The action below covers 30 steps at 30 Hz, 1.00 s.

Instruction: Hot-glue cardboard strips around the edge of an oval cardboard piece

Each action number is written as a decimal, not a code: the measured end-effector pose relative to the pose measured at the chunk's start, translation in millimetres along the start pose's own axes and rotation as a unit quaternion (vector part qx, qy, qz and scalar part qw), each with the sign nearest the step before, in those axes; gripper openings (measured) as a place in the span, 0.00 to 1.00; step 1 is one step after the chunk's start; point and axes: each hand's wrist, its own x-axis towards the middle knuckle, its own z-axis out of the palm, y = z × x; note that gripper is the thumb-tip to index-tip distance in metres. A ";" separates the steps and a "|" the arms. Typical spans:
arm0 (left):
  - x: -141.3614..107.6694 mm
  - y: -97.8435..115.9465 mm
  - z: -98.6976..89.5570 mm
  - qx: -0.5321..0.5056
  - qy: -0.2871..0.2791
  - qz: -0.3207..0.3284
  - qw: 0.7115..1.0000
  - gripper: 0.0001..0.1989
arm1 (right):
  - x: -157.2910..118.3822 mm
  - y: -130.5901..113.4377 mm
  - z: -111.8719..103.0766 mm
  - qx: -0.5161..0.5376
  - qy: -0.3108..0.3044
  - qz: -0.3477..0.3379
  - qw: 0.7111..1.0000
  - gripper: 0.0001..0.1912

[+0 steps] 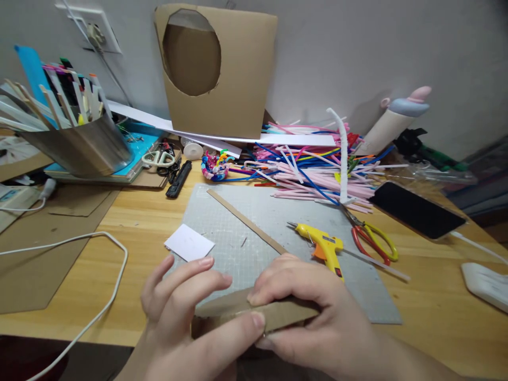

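Observation:
A folded piece of brown cardboard is between my hands at the front edge of the table. My left hand presses its thumb on the cardboard's near side, while its other fingers are raised and spread above it. My right hand pinches the right part, fingers on top and thumb underneath. Just beyond lies a grey cutting mat with a thin cardboard strip and a white paper piece on it. A yellow glue gun with a clear glue stick lies right of my right hand.
Pliers and a phone lie to the right. Pipe cleaners are piled at the back. A cardboard sheet with a round hole leans on the wall. At left are a metal pen holder, scissors and a white cable.

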 end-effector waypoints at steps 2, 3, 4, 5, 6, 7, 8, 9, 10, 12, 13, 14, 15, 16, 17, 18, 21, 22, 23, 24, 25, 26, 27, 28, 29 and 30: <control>-0.8 0.8 2.5 0.005 0.001 -0.011 1.000 0.21 | 0.3 0.7 -0.1 0.009 0.009 0.006 1.000 0.08; -1.2 1.3 3.5 0.011 0.003 -0.014 1.000 0.21 | 0.3 0.8 -0.1 0.012 0.012 0.007 1.000 0.09; -1.5 1.8 4.3 0.017 0.007 -0.015 1.000 0.21 | 0.4 0.9 -0.1 0.014 0.011 0.006 1.000 0.09; -1.8 2.0 4.9 0.023 0.013 -0.014 1.000 0.21 | 0.5 0.9 -0.1 0.014 0.009 0.005 1.000 0.08; -1.9 2.1 5.4 0.028 0.019 -0.012 0.999 0.20 | 0.6 0.9 -0.1 0.015 0.009 0.002 1.000 0.08; -2.0 2.0 5.7 0.033 0.025 -0.008 0.999 0.19 | 0.6 0.9 -0.1 0.015 0.008 -0.002 1.000 0.08; -1.9 1.8 5.8 0.037 0.030 -0.004 0.999 0.18 | 0.6 1.1 0.0 0.014 0.008 -0.003 1.000 0.08; -1.9 1.4 5.9 0.041 0.033 0.000 0.999 0.17 | 0.5 1.3 0.1 0.012 0.008 -0.005 1.000 0.08; -1.7 0.9 5.9 0.043 0.036 0.004 0.998 0.17 | 0.3 1.6 0.4 0.009 0.009 -0.009 1.000 0.09; -1.5 0.1 5.7 0.047 0.036 0.010 0.998 0.15 | -0.6 2.6 1.1 -0.004 0.011 -0.021 1.000 0.10; -1.4 -0.2 5.7 0.047 0.036 0.012 0.998 0.15 | -1.2 3.2 1.4 -0.014 0.015 -0.027 0.999 0.11; -1.3 -0.4 5.7 0.047 0.035 0.013 0.998 0.15 | -1.9 3.8 1.6 -0.023 0.021 -0.033 0.999 0.12; -1.2 -0.5 5.6 0.046 0.035 0.013 0.998 0.15 | -2.5 4.4 1.7 -0.030 0.030 -0.040 0.998 0.12; -1.1 -0.4 5.6 0.046 0.035 0.012 0.998 0.15 | -3.0 4.8 1.7 -0.035 0.037 -0.048 0.998 0.13; -1.1 -0.4 5.6 0.045 0.034 0.011 0.998 0.16 | -3.4 5.1 1.5 -0.039 0.040 -0.056 0.997 0.14; -1.0 -0.3 5.5 0.045 0.033 0.010 0.998 0.16 | -3.5 5.0 1.3 -0.042 0.039 -0.064 0.996 0.14; -1.1 -0.1 4.8 0.043 0.025 0.011 0.999 0.16 | -2.8 3.2 0.7 -0.054 0.024 -0.075 0.995 0.13; -1.0 -0.1 4.6 0.042 0.022 0.012 0.999 0.16 | -2.3 2.1 0.7 -0.060 0.021 -0.074 0.995 0.12; -1.0 -0.1 4.4 0.042 0.020 0.014 0.999 0.15 | -1.7 1.0 0.7 -0.064 0.019 -0.071 0.995 0.12; -0.9 0.0 4.3 0.042 0.019 0.014 0.999 0.15 | -1.2 -0.1 0.7 -0.067 0.017 -0.069 0.995 0.12; -0.8 0.2 4.4 0.041 0.020 0.014 0.999 0.14 | -0.7 -1.1 0.6 -0.068 0.015 -0.065 0.995 0.12; -0.7 0.3 4.6 0.040 0.021 0.013 0.999 0.14 | -0.2 -2.1 0.6 -0.068 0.013 -0.060 0.996 0.12; -0.6 0.5 4.8 0.037 0.023 0.011 0.999 0.13 | 0.1 -3.0 0.5 -0.066 0.011 -0.054 0.996 0.12; -0.5 0.7 5.1 0.034 0.026 0.009 0.999 0.13 | 0.4 -3.9 0.3 -0.064 0.008 -0.048 0.997 0.11; -0.4 1.0 5.4 0.032 0.028 0.008 0.999 0.13 | 0.7 -4.8 0.1 -0.062 0.007 -0.041 0.997 0.11; -0.2 1.2 5.7 0.030 0.030 0.007 0.999 0.13 | 1.0 -5.7 -0.1 -0.061 0.005 -0.034 0.998 0.10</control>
